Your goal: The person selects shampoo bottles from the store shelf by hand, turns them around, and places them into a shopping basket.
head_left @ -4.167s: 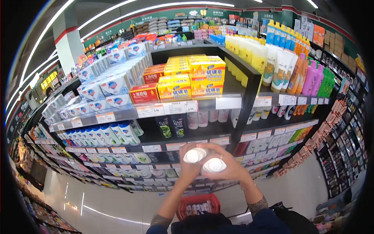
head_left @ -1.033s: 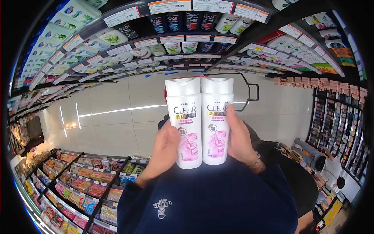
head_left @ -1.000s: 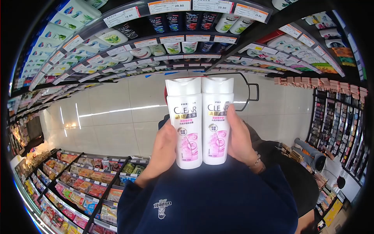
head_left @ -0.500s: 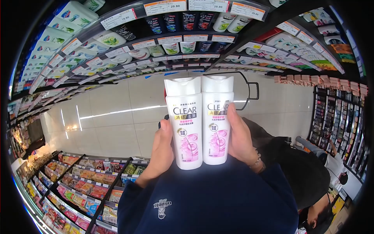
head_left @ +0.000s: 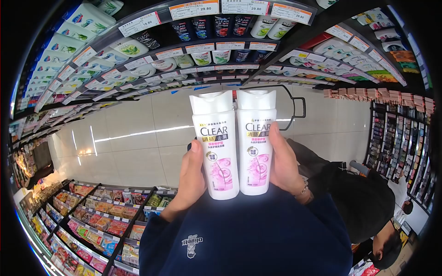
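Two white shampoo bottles with pink swirls and "CLEAR" lettering are held upright side by side in front of my chest. My left hand [head_left: 191, 177] is closed around the left shampoo bottle [head_left: 217, 158], its thumb along the outer edge. Around the right shampoo bottle [head_left: 256, 149] my right hand [head_left: 284, 163] is wrapped, thumb on the front edge. The fingers behind both bottles are hidden. A narrow gap shows between the bottles near their caps, while lower down they stand very close.
Ahead, a curved shelf [head_left: 152, 62] carries shampoo bottles and price tags [head_left: 195, 8]. Packaged snacks [head_left: 99, 216] fill the shelf at lower left. Behind the bottles a black-framed basket or cart handle [head_left: 298, 107] shows above the tiled floor [head_left: 133, 154]. A person in black [head_left: 359, 202] is close on my right.
The left bottle has shifted slightly left and tilted, widening the gap at the caps. My right hand and its bottle stay nearly still. The person in black has moved at right.
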`<action>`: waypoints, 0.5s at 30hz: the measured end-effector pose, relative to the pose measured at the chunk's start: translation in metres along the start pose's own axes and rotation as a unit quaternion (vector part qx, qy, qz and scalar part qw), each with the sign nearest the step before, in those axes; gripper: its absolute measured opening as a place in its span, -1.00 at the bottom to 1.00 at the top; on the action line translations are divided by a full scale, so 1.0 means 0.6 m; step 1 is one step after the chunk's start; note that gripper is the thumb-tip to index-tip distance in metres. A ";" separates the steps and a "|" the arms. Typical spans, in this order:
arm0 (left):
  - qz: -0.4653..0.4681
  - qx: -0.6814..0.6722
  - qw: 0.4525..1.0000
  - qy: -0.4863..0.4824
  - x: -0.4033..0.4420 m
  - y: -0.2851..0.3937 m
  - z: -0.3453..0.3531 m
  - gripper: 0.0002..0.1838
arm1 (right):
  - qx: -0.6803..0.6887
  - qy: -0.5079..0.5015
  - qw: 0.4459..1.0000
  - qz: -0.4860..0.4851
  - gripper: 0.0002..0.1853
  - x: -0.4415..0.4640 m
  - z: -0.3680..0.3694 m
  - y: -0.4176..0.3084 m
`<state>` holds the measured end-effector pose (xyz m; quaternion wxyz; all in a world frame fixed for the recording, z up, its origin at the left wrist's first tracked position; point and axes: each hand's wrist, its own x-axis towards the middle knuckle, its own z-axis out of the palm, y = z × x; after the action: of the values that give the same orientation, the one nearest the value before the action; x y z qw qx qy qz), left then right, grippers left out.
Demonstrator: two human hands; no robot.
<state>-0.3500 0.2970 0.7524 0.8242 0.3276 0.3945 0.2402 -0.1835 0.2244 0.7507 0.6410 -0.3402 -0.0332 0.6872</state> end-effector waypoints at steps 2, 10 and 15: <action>-0.004 -0.007 1.000 0.002 0.001 0.001 0.003 -0.37 | -0.002 0.013 1.000 -0.001 -0.47 0.001 0.003 0.001; -0.041 -0.093 0.994 -0.040 0.025 -0.003 -0.001 -0.34 | -0.022 -0.018 0.999 0.030 -0.44 0.006 0.003 -0.017; -0.071 -0.168 0.983 -0.022 0.027 -0.002 -0.003 -0.39 | -0.076 0.003 0.992 -0.098 -0.47 0.023 -0.008 -0.011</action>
<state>-0.3418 0.3075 0.7429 0.8907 0.1610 0.3529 0.2369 -0.1749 0.2361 0.7444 0.6780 -0.3851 -0.1164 0.6152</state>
